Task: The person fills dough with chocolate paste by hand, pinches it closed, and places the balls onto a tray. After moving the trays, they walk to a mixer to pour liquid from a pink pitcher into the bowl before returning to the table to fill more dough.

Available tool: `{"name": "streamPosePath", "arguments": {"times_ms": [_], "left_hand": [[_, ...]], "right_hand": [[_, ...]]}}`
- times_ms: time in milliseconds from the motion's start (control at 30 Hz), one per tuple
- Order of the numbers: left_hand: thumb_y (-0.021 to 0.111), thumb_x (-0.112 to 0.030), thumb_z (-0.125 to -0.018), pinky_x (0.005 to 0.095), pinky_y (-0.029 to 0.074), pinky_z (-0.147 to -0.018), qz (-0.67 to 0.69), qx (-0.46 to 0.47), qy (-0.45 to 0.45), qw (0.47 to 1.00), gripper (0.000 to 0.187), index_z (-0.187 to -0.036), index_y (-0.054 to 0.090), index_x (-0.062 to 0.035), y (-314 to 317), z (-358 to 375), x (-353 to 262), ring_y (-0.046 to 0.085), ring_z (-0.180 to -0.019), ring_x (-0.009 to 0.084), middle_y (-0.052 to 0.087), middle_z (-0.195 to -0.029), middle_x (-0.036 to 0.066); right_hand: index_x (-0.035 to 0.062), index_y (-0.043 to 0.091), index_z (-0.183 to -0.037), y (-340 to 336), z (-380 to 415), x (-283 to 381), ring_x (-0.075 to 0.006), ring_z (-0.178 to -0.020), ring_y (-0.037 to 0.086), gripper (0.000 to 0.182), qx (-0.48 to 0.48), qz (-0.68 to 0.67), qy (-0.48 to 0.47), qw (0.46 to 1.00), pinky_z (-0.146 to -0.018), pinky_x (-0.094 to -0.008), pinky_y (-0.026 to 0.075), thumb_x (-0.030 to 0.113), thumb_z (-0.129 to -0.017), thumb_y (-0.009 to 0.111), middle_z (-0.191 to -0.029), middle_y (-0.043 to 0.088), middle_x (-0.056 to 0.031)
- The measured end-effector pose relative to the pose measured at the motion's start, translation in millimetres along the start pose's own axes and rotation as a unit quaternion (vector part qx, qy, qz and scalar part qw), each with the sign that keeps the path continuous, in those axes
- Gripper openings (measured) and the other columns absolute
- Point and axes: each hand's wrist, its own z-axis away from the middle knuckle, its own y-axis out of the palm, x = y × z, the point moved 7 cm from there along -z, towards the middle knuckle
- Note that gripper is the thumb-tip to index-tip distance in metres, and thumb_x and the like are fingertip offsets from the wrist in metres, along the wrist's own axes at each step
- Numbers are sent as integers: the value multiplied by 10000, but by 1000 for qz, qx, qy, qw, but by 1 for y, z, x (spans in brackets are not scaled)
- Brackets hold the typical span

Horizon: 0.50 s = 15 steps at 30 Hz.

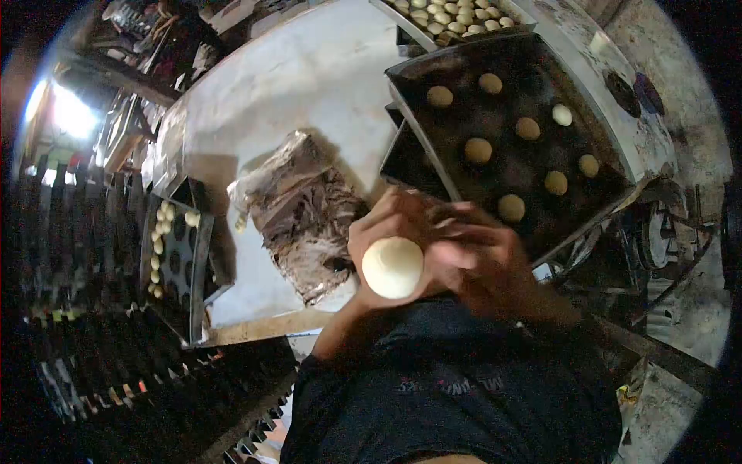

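A pale round dough ball (393,267) rests in my left hand (376,230), whose fingers curl around it close to my chest. Right beside it, my right hand (478,246) is blurred, its fingers bent towards the left hand; what they hold, if anything, I cannot make out. Left of my hands, a crumpled plastic bag with dark brown contents (305,213) lies on the pale table (309,85). A large dark tray (506,69), up and to the right, bears several brown balls (478,150) and one white ball (562,115).
Another tray of pale dough balls (456,14) stands at the top. At the left table edge, a dark metal tray (202,255) holds several small pale balls (158,246). Dark stacked racks (93,255) fill the left side.
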Motion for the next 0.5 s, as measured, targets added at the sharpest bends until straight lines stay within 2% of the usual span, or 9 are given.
{"name": "streamPosePath", "arguments": {"times_ms": [33,67,100,133,233,267,333,433,500], "left_hand": [[801,-201,-732,308,446,-516,-46,12,-110,993,312,-669,532,-56,5,-3,18,515,-557,194,567,-656,60],[781,-147,-721,285,366,-450,-122,4,-138,983,276,-664,530,-47,16,-12,32,442,-477,196,505,-593,55],[741,-126,-755,293,349,-431,-282,56,-86,954,222,-677,549,-45,31,-17,46,398,-441,184,479,-564,43],[725,-117,-770,288,368,-454,-158,56,-51,984,189,-703,563,-46,43,-19,56,437,-484,175,500,-596,43],[717,-131,-763,274,468,-625,-95,105,-178,974,174,-845,596,-38,90,20,130,577,-761,132,583,-779,60],[737,-140,-744,277,478,-660,24,90,-310,946,254,-925,595,-31,103,37,142,584,-799,137,585,-815,74],[760,-149,-731,274,481,-682,170,103,-429,881,383,-1043,582,-18,123,43,151,576,-802,143,568,-838,85],[770,-139,-737,259,454,-640,165,185,-368,896,465,-1130,559,-5,119,14,145,524,-709,138,513,-795,69],[774,-126,-730,251,432,-611,26,230,-263,936,479,-1143,563,-4,100,-38,106,480,-662,128,476,-763,51]], "right_hand": [[42,622,-1037,-17,-6,-3,-328,-976,620,248,4,28,-5,1000,-848,-410,509,146,-815,657,-1042,622,-160],[46,592,-1110,-36,-7,-12,-343,-1063,574,306,-18,63,70,995,-893,-440,483,160,-830,640,-1138,577,-173],[37,569,-1143,-46,-11,-11,-347,-1075,569,314,-31,98,34,994,-904,-441,475,175,-864,610,-1159,567,-180],[28,547,-1177,-54,-15,-11,-350,-1086,565,325,-44,139,3,989,-916,-442,468,190,-897,579,-1180,557,-188],[3,536,-1174,-60,-26,-24,-356,-1148,506,294,-1,164,-59,985,-946,-442,439,123,-905,552,-1237,498,-197],[3,537,-1165,-56,-23,-38,-355,-1136,508,284,20,184,-48,982,-940,-441,440,116,-905,547,-1234,495,-193],[7,548,-1119,-60,-23,-68,-328,-1052,541,237,32,126,-32,991,-912,-405,448,144,-928,520,-1151,531,-177],[22,570,-1058,-104,-32,-102,-283,-1006,576,172,12,76,105,991,-893,-374,459,116,-937,492,-1041,578,-136],[25,585,-1054,-137,-40,-152,-220,-915,611,182,-62,39,174,982,-848,-325,473,138,-952,485,-946,623,-109]]}}
